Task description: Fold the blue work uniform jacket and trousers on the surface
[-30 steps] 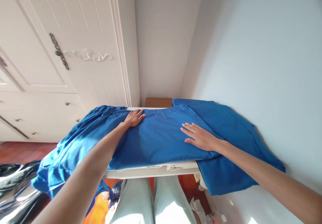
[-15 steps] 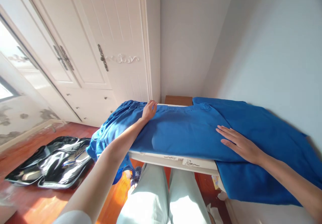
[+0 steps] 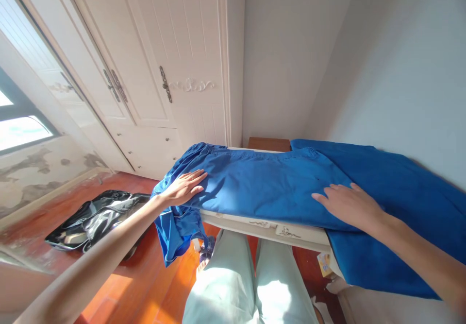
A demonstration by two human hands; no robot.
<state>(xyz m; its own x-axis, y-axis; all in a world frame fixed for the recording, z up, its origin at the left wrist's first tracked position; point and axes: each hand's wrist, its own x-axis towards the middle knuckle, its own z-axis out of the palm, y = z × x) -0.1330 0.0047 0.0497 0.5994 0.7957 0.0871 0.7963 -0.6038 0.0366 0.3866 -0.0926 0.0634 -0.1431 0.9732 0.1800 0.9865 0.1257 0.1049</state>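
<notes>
A blue garment [image 3: 262, 183] lies spread across a narrow white table [image 3: 247, 224], its gathered left end hanging over the table's side. My left hand [image 3: 185, 188] rests palm down on the wrinkled left part, fingers stretched out. Flat on the smoother right part lies my right hand [image 3: 349, 206], thumb spread from the fingers. Neither hand grips anything. More blue cloth [image 3: 396, 202] extends to the right beneath and beyond my right forearm; whether it belongs to the same piece I cannot tell.
A white wardrobe [image 3: 196, 32] stands ahead on the left, beside a grey wall [image 3: 284, 57]. On the red wooden floor [image 3: 145, 295] lies an open black suitcase [image 3: 98, 217] with things inside. Below the table's right end is a small yellow box [image 3: 323, 264].
My left hand has moved from the garment's far edge down and left, and its fingers now lie flat. The right hand stays on the cloth. The view has swung slightly left.
</notes>
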